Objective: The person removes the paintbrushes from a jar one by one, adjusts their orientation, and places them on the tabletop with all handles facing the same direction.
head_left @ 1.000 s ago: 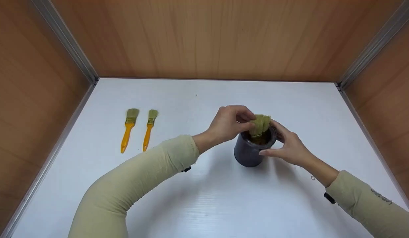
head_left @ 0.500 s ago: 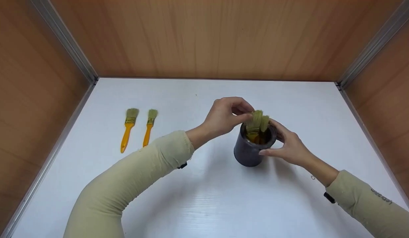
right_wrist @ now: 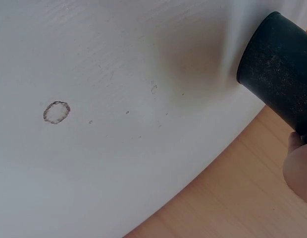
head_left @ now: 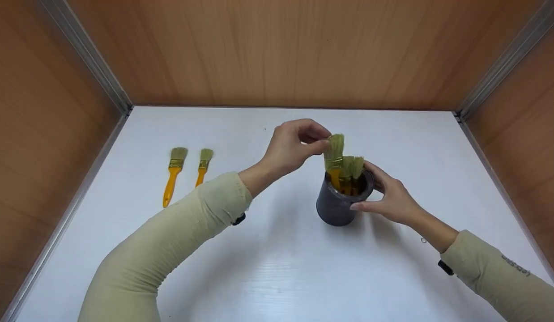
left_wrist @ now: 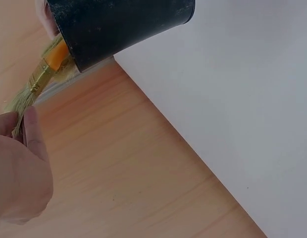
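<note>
Pinching one brush, left hand; right hand grips cup; two brushes aside.

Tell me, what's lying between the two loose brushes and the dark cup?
Only the person's left forearm sleeve crosses there, above bare white tabletop, in the head view.

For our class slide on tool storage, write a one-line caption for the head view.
Left hand pinches a brush by its bristles above a dark pot steadied by the right hand.
</note>
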